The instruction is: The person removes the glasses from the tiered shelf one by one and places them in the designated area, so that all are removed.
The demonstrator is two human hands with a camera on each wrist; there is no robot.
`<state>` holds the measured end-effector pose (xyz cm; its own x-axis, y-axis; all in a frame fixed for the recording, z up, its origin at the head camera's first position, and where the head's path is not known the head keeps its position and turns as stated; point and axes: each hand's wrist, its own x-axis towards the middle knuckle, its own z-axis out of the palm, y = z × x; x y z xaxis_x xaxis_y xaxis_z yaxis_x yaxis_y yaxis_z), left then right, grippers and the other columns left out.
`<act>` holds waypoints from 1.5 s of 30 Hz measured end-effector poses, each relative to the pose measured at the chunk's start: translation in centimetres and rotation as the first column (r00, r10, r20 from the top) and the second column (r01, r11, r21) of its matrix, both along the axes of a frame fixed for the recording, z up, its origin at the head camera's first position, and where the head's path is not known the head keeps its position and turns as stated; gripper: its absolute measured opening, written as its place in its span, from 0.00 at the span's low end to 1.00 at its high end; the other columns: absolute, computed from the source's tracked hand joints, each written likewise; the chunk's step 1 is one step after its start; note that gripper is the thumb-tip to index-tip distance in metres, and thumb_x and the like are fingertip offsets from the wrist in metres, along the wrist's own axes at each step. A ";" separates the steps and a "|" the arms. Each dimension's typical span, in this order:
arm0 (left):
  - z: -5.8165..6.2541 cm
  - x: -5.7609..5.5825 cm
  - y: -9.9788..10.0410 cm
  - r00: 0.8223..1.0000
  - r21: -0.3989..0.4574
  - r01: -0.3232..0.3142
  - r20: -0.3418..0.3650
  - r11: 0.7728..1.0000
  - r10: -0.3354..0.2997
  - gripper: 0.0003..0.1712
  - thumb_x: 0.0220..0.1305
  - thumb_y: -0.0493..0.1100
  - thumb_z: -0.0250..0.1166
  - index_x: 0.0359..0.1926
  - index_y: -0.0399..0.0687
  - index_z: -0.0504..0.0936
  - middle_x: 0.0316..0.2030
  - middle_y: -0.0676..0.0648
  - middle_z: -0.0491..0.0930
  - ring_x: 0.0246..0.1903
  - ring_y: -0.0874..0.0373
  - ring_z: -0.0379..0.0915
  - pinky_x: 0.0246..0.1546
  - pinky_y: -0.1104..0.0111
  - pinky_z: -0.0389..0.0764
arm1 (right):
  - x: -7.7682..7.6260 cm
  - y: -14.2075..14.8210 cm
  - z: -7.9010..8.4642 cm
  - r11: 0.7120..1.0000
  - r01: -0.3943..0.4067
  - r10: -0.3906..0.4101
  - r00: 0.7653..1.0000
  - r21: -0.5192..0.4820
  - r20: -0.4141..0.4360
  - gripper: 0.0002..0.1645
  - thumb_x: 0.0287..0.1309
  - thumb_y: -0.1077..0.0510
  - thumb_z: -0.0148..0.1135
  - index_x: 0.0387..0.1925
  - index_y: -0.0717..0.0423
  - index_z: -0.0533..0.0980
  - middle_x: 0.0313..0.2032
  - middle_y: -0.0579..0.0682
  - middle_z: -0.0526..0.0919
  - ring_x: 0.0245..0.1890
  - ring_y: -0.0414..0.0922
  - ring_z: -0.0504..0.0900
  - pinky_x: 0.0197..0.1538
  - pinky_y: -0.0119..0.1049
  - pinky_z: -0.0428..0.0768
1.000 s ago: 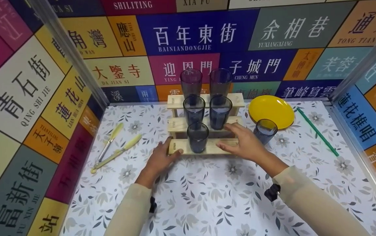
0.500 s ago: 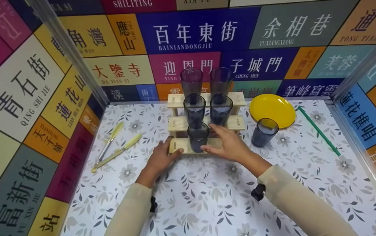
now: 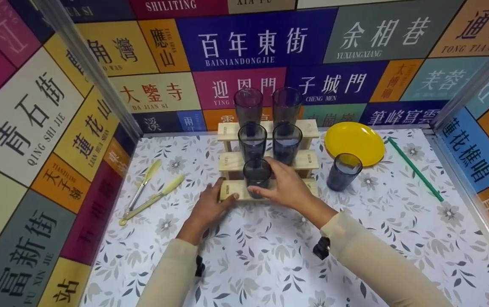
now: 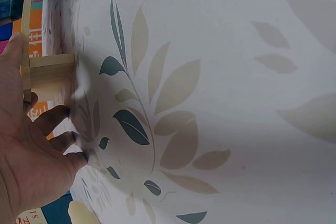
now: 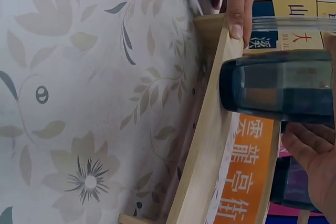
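A three-step wooden rack (image 3: 309, 160) stands at the back of the table. My left hand (image 3: 210, 202) holds the left end of its lowest step, thumb on top; the left wrist view shows the other fingers near the tabletop. On that step stands a dark tinted drinking glass (image 3: 255, 169), with my right hand (image 3: 289, 186) around its right side, thumb in front. In the right wrist view this glass (image 5: 278, 85) lies between thumb and fingers. Two glasses stand on the middle step, including the right one (image 3: 287, 143). Two more, including the left one (image 3: 248, 106), stand on top.
Right of the rack, another dark glass (image 3: 343, 172) stands on the table before a yellow plate (image 3: 354, 144). A green straw-like stick (image 3: 415, 168) lies farther right. Yellow-tipped tongs (image 3: 153, 198) lie at the left. Printed walls (image 3: 261, 42) close off the back and sides.
My right hand has moved left from the right part of the lowest step to the front glass and closed in around it. The left hand has stayed on the rack's end.
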<state>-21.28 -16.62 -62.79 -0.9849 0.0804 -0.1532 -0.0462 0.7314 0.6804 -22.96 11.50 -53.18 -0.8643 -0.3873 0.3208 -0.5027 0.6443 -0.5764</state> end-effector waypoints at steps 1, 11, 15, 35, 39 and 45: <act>0.0 0.0 0.0 1.000 -0.001 -0.002 0.003 1.000 0.002 0.55 0.73 0.79 0.61 0.90 0.64 0.55 0.84 0.24 0.55 0.83 0.24 0.55 0.78 0.30 0.66 | 0.0 -0.2 -0.1 1.000 0.004 -0.004 1.000 -0.004 -0.015 0.58 0.55 0.30 0.84 0.76 0.58 0.73 0.60 0.63 0.89 0.60 0.61 0.90 0.64 0.59 0.87; 0.2 0.1 0.0 0.999 -0.014 -0.013 0.040 1.000 0.014 0.55 0.73 0.79 0.61 0.90 0.64 0.55 0.86 0.26 0.53 0.85 0.25 0.51 0.79 0.30 0.64 | -0.1 -1.5 -0.4 0.997 0.059 -0.061 0.997 -0.052 -0.038 0.55 0.54 0.30 0.85 0.71 0.59 0.76 0.57 0.61 0.90 0.54 0.60 0.92 0.58 0.57 0.88; 0.2 -0.1 0.0 0.999 -0.010 -0.015 0.044 1.000 0.015 0.55 0.73 0.79 0.61 0.90 0.65 0.54 0.87 0.27 0.51 0.85 0.26 0.50 0.80 0.30 0.62 | -0.2 -1.8 -0.5 0.995 0.080 -0.082 0.996 -0.059 -0.022 0.54 0.54 0.31 0.85 0.70 0.60 0.76 0.56 0.62 0.91 0.52 0.61 0.92 0.56 0.57 0.89; 0.1 -0.1 0.1 1.000 -0.008 0.008 -0.029 1.000 -0.008 0.54 0.74 0.77 0.63 0.89 0.60 0.58 0.83 0.24 0.59 0.82 0.23 0.57 0.76 0.29 0.69 | 0.0 -1.3 -0.3 0.989 0.067 -0.078 0.994 -0.134 -0.077 0.49 0.51 0.40 0.89 0.66 0.62 0.79 0.54 0.60 0.92 0.50 0.60 0.93 0.55 0.57 0.90; 0.0 -0.1 0.1 1.000 -0.011 0.007 -0.029 1.000 -0.007 0.53 0.74 0.77 0.62 0.89 0.60 0.58 0.83 0.25 0.60 0.82 0.24 0.57 0.76 0.29 0.68 | 0.0 -0.7 0.0 0.990 0.064 -0.078 0.992 -0.126 -0.104 0.50 0.51 0.40 0.89 0.67 0.62 0.79 0.57 0.61 0.92 0.52 0.61 0.93 0.57 0.58 0.89; 0.0 -0.1 0.1 1.000 -0.007 0.005 -0.018 1.000 -0.005 0.53 0.74 0.78 0.62 0.89 0.62 0.58 0.84 0.25 0.59 0.83 0.23 0.56 0.77 0.29 0.66 | 0.2 0.2 0.4 0.992 0.065 -0.081 0.985 -0.104 -0.153 0.54 0.50 0.39 0.89 0.70 0.65 0.79 0.59 0.66 0.90 0.57 0.64 0.91 0.61 0.60 0.89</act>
